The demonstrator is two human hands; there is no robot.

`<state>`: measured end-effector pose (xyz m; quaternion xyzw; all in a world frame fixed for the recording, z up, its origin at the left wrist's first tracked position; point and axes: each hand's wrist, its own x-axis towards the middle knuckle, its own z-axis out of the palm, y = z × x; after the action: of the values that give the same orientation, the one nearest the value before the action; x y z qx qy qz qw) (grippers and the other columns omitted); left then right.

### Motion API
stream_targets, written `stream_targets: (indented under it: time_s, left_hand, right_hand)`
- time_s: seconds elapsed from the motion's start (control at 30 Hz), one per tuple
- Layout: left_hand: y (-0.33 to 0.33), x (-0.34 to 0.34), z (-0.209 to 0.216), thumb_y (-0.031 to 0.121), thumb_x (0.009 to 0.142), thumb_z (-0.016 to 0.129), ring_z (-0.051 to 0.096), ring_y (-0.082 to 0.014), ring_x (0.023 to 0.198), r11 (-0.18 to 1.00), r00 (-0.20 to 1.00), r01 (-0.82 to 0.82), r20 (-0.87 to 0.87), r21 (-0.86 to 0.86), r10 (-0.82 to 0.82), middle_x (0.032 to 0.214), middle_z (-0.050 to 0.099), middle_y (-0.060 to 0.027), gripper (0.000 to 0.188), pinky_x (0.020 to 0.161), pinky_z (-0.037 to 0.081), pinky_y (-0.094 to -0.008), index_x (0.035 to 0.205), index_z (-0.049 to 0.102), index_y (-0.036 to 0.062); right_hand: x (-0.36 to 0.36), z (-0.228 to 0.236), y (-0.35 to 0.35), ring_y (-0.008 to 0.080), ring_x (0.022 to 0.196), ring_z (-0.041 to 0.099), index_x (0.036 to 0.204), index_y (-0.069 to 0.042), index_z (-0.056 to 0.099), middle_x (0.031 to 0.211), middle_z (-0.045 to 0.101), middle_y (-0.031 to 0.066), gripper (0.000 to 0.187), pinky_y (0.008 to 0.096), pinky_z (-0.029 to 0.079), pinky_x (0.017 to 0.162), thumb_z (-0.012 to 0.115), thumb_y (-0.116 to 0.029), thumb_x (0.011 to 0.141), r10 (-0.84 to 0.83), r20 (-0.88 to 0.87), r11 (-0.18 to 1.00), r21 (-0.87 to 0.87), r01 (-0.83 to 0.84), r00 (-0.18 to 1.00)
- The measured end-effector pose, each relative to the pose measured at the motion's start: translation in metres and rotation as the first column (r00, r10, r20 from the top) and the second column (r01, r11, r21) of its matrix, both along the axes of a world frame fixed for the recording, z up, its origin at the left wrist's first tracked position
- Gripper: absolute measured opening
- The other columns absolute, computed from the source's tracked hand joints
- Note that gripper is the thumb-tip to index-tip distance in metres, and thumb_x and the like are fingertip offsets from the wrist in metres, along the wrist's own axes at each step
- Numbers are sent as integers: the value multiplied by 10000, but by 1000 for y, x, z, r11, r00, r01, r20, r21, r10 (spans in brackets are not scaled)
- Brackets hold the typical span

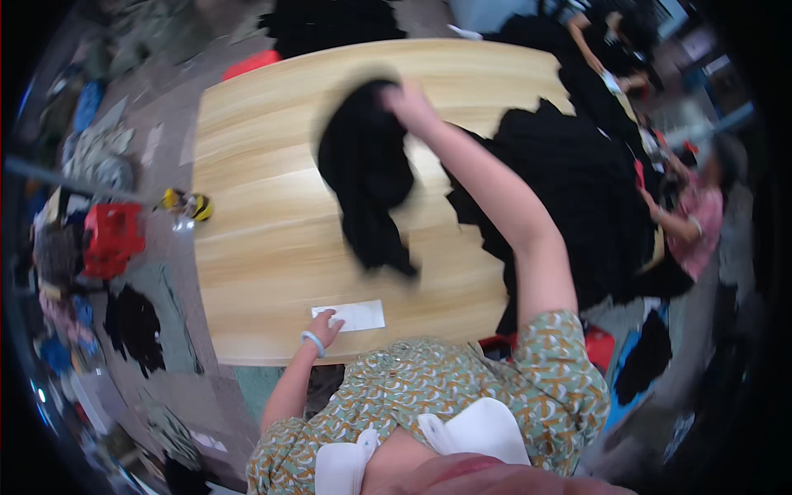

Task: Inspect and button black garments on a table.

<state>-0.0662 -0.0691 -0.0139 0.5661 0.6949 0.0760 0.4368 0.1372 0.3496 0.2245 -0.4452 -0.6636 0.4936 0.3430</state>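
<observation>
The right hand [403,106] grips soft, drooping black cloth [365,165]. The left hand [327,328], fingers spread, touches flat white paper [363,315].

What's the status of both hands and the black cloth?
Right hand gripping black cloth, both blurred. Left hand on white paper. Black fabric pile on table, right side.

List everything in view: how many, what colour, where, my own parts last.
Wood-grain table: one, pale tan, centre
Limp cloth: one, black, over table
Spread fabric pile: one, black, table's right
Flat rectangular slip: one, white, table's near edge
Boxy container: one, red, floor left
Small item: count unclear, yellow-black, table's left
Worker: one, pink top, right
Second worker: one, black top, upper right
Surrounding clutter: uncounted, mixed colours, floor
Patterned shirt: one, green-brown, lower centre
Left grip: one, bare, on slip
Right grip: one, bare, holding cloth
</observation>
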Motion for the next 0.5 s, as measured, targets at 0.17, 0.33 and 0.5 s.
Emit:
stream_targets:
  time_s: [0.17, 0.33, 0.5]
  left_hand:
    - [24, 7, 32, 267, 773, 618, 576, -269, 867, 987, 990, -139, -42, -87, 135, 1012, 583, -164, 399, 751, 467, -349, 1059, 529, 3]
    - [20, 18, 20, 277, 775, 609, 574, -303, 903, 992, 995, -93, 19, -85, 95, 1011, 579, -188, 406, 774, 462, -371, 1064, 524, 3]
    - [35, 40, 34, 282, 776, 602, 556, -317, 942, 991, 1000, -18, 23, -133, 21, 1016, 577, -190, 408, 811, 445, -376, 1056, 527, -5]
  right_hand:
    - [2, 109, 28, 165, 1049, 444, 1272, 40, 280, 1148, 473, 111, 557, 262, 325, 915, 558, -190, 848, -94, -584, 730, 510, 455, 807]
    - [113, 5, -12, 354, 1182, 357, 1249, -93, 375, 1258, 379, 216, 637, 396, 311, 985, 679, -215, 702, -181, 544, 744, 620, -248, 819]
    - [245, -44, -44, 378, 1252, 233, 1294, -121, 292, 1337, 254, 221, 840, 476, 252, 996, 750, -190, 593, -200, 948, 932, 262, -249, 250]
